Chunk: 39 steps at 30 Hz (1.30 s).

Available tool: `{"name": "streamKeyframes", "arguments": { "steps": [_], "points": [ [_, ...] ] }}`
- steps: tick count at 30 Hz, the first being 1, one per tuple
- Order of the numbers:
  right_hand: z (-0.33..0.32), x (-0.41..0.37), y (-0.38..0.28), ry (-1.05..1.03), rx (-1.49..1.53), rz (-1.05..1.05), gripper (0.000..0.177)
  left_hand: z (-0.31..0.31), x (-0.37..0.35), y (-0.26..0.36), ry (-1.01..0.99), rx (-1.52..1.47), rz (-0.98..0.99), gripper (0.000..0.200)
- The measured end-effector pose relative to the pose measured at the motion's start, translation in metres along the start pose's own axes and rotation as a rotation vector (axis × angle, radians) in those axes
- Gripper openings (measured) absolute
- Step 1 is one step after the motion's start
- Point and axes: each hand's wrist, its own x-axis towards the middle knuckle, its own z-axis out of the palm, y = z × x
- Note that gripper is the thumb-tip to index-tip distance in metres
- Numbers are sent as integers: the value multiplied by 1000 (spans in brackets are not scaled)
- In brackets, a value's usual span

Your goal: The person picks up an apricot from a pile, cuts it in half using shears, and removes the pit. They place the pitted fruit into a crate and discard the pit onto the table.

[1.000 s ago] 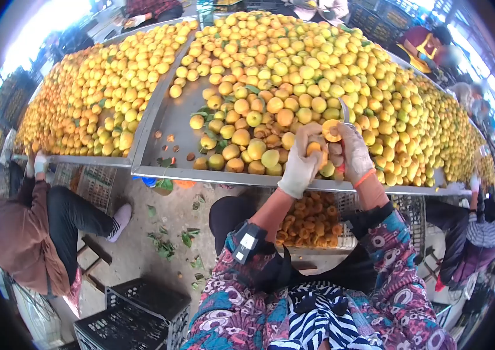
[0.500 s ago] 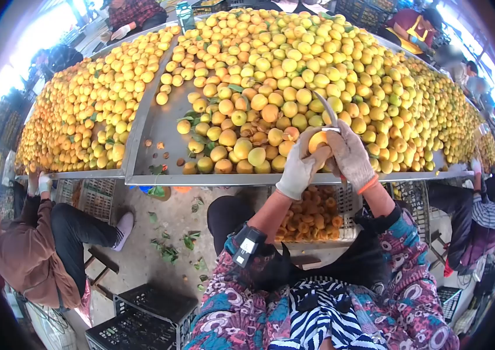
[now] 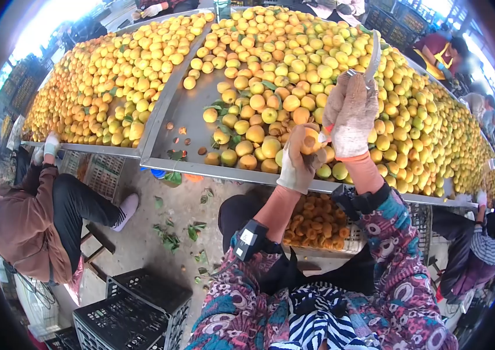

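Observation:
My left hand, in a work glove with a stained fingertip area, is closed around an apricot at the near edge of the metal table. My gloved right hand is closed on a knife with a curved blade. Its blade points up and away over the fruit, and a reddish bit shows by the palm's lower left. Both hands are close together but apart. Heaped whole apricots lie beyond and around them. Below the table edge, a crate holds opened apricots.
A metal divider splits the table. Co-workers sit at left and right, with others across the far side. Black crates stand on the floor at lower left, near scattered leaves.
My right hand has lifted up and away from my left hand, swinging the blade upward. The left hand has shifted slightly left and still holds the apricot. The camera view has shifted too.

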Motion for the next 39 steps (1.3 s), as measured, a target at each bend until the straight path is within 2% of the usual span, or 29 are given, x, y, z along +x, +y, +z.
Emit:
{"name": "streamKeyframes", "arguments": {
  "steps": [1, 2, 3, 5, 11, 13, 14, 15, 16, 17, 20, 22, 24, 25, 26, 28, 29, 31, 32, 33, 34, 35, 36, 38, 39],
  "points": [
    [-3, 3, 10, -30, 49, -12, 22, -1, 1, 2, -3, 73, 151, 50],
    [-5, 4, 18, -59, 99, -25, 19, -2, 0, 4, -22, 80, 107, 54],
    [-6, 4, 21, -69, -18, -101, 15, -4, 0, 5, -41, 88, 64, 58],
    [-10, 6, 29, -92, 97, -63, 16, -7, -3, 3, -58, 123, 5, 62],
    [-20, 2, 42, -201, 365, 64, 17, -7, -13, -28, 55, 367, 134, 55],
    [-10, -3, 40, -124, 516, 114, 16, -4, -7, -19, 200, 45, -140, 47],
    [-1, -7, 39, -14, 586, 140, 16, 0, -1, -11, 293, -313, -450, 43],
    [4, -9, 38, 96, 654, 163, 16, 4, 2, -9, 348, -487, -566, 36],
    [-2, -11, 39, -71, 232, 27, 20, 8, 5, -7, 428, -661, -678, 30],
    [-13, -14, 43, -233, -191, -110, 27, 17, 4, -13, 476, -646, -601, 23],
    [-20, -16, 62, -314, -629, -384, 24, 21, 5, -9, 566, -675, -520, 20],
    [-14, -19, 65, -215, -535, -523, 24, 23, 9, -9, 592, -679, -513, 19],
    [-20, -6, 75, -218, 160, -88, 21, 16, 9, -4, 545, -671, -577, 19],
    [-23, 0, 79, -122, 496, 91, 21, 9, 13, 2, 466, -645, -660, 19],
    [-31, 14, 74, -120, 737, 292, 22, 7, 14, 6, 417, -603, -625, 19],
    [-53, 40, 72, -460, 565, 197, 29, 2, 15, 13, 328, -520, -549, 20],
    [-57, 45, 83, -536, 649, 197, 30, 5, 11, 2, 321, -378, -396, 21],
    [-40, 33, 74, -356, 577, 202, 26, -4, 6, -18, 204, -1, -157, 25],
    [-28, 26, 69, -176, 444, 197, 26, -8, 3, -29, 182, 178, -30, 28],
    [-13, 21, 61, 4, 310, 190, 26, -9, 3, -26, 197, 212, 9, 29],
    [-7, 18, 58, 183, 173, 179, 26, -9, 4, -23, 219, 62, -98, 30],
    [-8, 19, 60, 204, 177, 203, 26, -10, 4, -20, 256, -90, -201, 31],
    [-9, 22, 64, 223, 181, 225, 27, -13, 12, 5, 298, -427, -446, 32],
    [-12, 26, 70, 249, 184, 255, 28, -12, 13, 12, 331, -637, -562, 30],
    [-13, 27, 74, 256, 183, 264, 28, -7, 7, -2, 331, -506, -434, 28]
  ]
}}
